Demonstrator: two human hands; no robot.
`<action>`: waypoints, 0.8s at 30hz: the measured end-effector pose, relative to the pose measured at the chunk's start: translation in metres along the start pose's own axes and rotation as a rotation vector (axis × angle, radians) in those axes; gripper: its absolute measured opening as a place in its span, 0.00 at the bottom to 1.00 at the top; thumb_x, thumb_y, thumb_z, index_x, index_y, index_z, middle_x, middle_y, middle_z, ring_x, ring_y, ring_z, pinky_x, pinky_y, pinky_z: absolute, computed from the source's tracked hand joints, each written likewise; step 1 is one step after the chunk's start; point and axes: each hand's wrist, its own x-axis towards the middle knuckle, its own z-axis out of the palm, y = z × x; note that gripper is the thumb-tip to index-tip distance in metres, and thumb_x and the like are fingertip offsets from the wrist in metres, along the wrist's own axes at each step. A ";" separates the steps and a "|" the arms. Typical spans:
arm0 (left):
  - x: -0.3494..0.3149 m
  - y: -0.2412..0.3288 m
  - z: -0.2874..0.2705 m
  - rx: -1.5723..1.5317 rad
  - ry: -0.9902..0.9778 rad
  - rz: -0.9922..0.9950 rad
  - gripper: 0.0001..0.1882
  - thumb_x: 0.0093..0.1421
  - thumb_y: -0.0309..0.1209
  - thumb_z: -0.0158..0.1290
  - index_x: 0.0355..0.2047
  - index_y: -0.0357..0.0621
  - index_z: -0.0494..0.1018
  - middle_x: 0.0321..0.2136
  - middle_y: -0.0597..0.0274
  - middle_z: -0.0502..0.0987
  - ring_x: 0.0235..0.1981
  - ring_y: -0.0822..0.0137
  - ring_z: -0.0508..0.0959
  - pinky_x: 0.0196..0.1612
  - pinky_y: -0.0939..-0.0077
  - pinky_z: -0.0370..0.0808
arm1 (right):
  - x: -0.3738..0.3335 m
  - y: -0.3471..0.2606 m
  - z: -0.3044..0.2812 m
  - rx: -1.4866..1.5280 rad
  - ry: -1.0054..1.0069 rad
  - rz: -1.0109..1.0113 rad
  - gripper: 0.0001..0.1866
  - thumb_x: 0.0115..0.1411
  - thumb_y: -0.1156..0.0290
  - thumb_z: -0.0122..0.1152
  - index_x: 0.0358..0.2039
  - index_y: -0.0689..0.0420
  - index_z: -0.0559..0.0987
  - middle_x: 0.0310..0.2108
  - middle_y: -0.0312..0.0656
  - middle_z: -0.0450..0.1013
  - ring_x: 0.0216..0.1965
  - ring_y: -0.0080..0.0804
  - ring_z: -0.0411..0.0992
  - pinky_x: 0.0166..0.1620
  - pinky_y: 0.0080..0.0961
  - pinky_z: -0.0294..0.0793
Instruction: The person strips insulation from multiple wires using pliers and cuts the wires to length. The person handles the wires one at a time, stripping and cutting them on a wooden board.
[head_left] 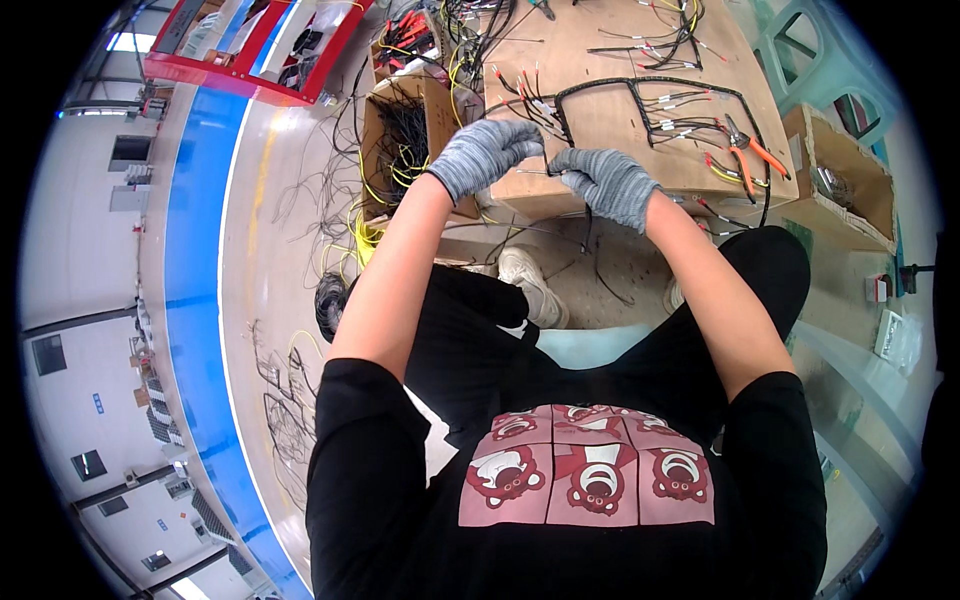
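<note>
Both my hands wear grey knitted gloves. Over the left front edge of the wooden board (640,180), my left hand (488,158) is closed, its fingertips pinching a thin black wire (545,155). Just to the right, my right hand (608,186) is closed on the black cable, whose tail hangs below the board edge. A wrapped black wire harness (600,84) lies on the board beyond my hands, with several loose ends carrying white and red tips. To the right of it lie orange-handled pliers (740,150).
A cardboard box of black and yellow wires (408,135) stands left of the board. Another cardboard box (845,180) is on the right, beside a pale green plastic chair (800,60). Loose wires (285,400) lie on the floor at left, near a red rack (300,60).
</note>
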 end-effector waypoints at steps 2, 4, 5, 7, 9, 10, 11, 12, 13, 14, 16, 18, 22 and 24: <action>0.002 -0.017 0.010 -0.468 -0.158 -0.150 0.14 0.61 0.40 0.47 0.36 0.42 0.72 0.21 0.66 0.71 0.25 0.71 0.72 0.32 0.76 0.70 | 0.000 0.005 0.000 0.224 0.031 -0.055 0.13 0.57 0.71 0.51 0.44 0.55 0.72 0.33 0.46 0.75 0.35 0.38 0.74 0.40 0.30 0.72; -0.004 -0.021 0.039 -0.839 -0.096 -0.168 0.13 0.62 0.38 0.47 0.36 0.41 0.72 0.19 0.71 0.66 0.22 0.79 0.64 0.29 0.85 0.64 | 0.000 0.014 0.004 0.351 0.126 -0.075 0.15 0.55 0.75 0.53 0.45 0.57 0.72 0.33 0.46 0.75 0.33 0.32 0.72 0.40 0.26 0.71; -0.004 -0.014 0.044 -0.818 -0.128 -0.233 0.13 0.62 0.38 0.47 0.36 0.41 0.72 0.19 0.71 0.65 0.22 0.79 0.64 0.28 0.85 0.64 | 0.000 0.017 0.006 0.349 0.167 -0.077 0.16 0.55 0.75 0.53 0.46 0.57 0.71 0.33 0.47 0.75 0.32 0.32 0.72 0.39 0.26 0.71; -0.011 0.006 0.057 -0.692 -0.099 -0.324 0.15 0.62 0.39 0.47 0.35 0.39 0.73 0.18 0.72 0.65 0.21 0.79 0.63 0.28 0.85 0.65 | -0.003 0.001 0.000 0.340 0.132 0.160 0.18 0.56 0.75 0.51 0.49 0.52 0.71 0.33 0.48 0.74 0.29 0.37 0.71 0.38 0.27 0.71; -0.017 0.015 0.063 -0.193 0.013 -0.177 0.17 0.61 0.42 0.45 0.37 0.40 0.72 0.21 0.61 0.73 0.24 0.66 0.74 0.29 0.72 0.70 | -0.002 0.007 0.008 0.250 0.195 0.076 0.17 0.57 0.73 0.49 0.48 0.49 0.72 0.33 0.49 0.74 0.29 0.40 0.71 0.38 0.29 0.72; -0.021 0.020 0.064 0.132 0.069 -0.074 0.17 0.61 0.42 0.44 0.37 0.41 0.72 0.23 0.57 0.76 0.26 0.60 0.77 0.30 0.67 0.72 | -0.002 0.009 0.011 0.206 0.226 0.033 0.16 0.58 0.73 0.48 0.47 0.48 0.73 0.33 0.49 0.74 0.30 0.42 0.71 0.38 0.30 0.72; -0.025 0.031 0.060 0.211 -0.014 -0.108 0.16 0.61 0.42 0.43 0.37 0.43 0.72 0.24 0.56 0.76 0.28 0.58 0.77 0.31 0.65 0.72 | -0.003 0.008 0.011 0.128 0.177 0.031 0.15 0.59 0.70 0.45 0.46 0.45 0.74 0.35 0.48 0.74 0.33 0.47 0.72 0.38 0.34 0.72; -0.026 0.047 0.051 0.290 -0.095 -0.137 0.16 0.61 0.42 0.43 0.37 0.44 0.72 0.26 0.55 0.76 0.29 0.56 0.77 0.32 0.63 0.73 | -0.005 0.004 0.008 0.055 0.145 0.086 0.14 0.59 0.69 0.45 0.45 0.45 0.74 0.36 0.47 0.74 0.34 0.47 0.72 0.39 0.35 0.71; -0.025 0.059 0.042 0.367 -0.176 -0.159 0.15 0.61 0.42 0.42 0.37 0.46 0.72 0.27 0.54 0.76 0.31 0.54 0.77 0.33 0.61 0.73 | -0.007 -0.001 0.005 -0.021 0.115 0.143 0.14 0.60 0.69 0.45 0.45 0.46 0.75 0.36 0.47 0.74 0.35 0.47 0.72 0.39 0.36 0.71; -0.026 0.068 0.031 0.405 -0.191 -0.119 0.14 0.61 0.42 0.42 0.37 0.47 0.72 0.26 0.55 0.76 0.30 0.55 0.77 0.32 0.61 0.73 | -0.009 -0.005 0.003 -0.090 0.086 0.194 0.14 0.60 0.68 0.44 0.44 0.46 0.75 0.37 0.46 0.74 0.36 0.47 0.72 0.39 0.37 0.71; -0.027 0.077 0.015 0.475 -0.219 -0.026 0.13 0.60 0.41 0.42 0.36 0.49 0.71 0.25 0.57 0.76 0.29 0.56 0.77 0.31 0.62 0.73 | -0.010 -0.006 0.006 -0.202 0.098 0.163 0.13 0.60 0.65 0.44 0.43 0.48 0.74 0.36 0.48 0.74 0.36 0.47 0.72 0.39 0.38 0.71; -0.021 0.066 -0.001 0.569 -0.150 0.001 0.12 0.59 0.41 0.44 0.35 0.50 0.72 0.25 0.59 0.77 0.29 0.58 0.77 0.30 0.65 0.73 | -0.009 -0.022 0.000 -0.359 -0.018 0.211 0.13 0.61 0.64 0.44 0.42 0.49 0.74 0.35 0.48 0.74 0.36 0.47 0.72 0.39 0.39 0.71; -0.001 0.015 -0.009 0.248 0.001 -0.080 0.15 0.57 0.42 0.49 0.34 0.44 0.73 0.28 0.55 0.77 0.32 0.56 0.77 0.34 0.66 0.73 | -0.012 -0.014 0.003 -0.272 0.024 0.078 0.12 0.60 0.64 0.46 0.42 0.49 0.73 0.32 0.48 0.74 0.33 0.47 0.73 0.37 0.39 0.71; -0.002 -0.017 0.015 -0.204 0.019 -0.141 0.14 0.60 0.39 0.49 0.38 0.41 0.73 0.25 0.61 0.76 0.25 0.69 0.73 0.32 0.75 0.71 | -0.012 -0.006 0.004 -0.146 0.115 -0.037 0.12 0.59 0.65 0.46 0.43 0.49 0.72 0.30 0.48 0.74 0.32 0.48 0.73 0.36 0.40 0.71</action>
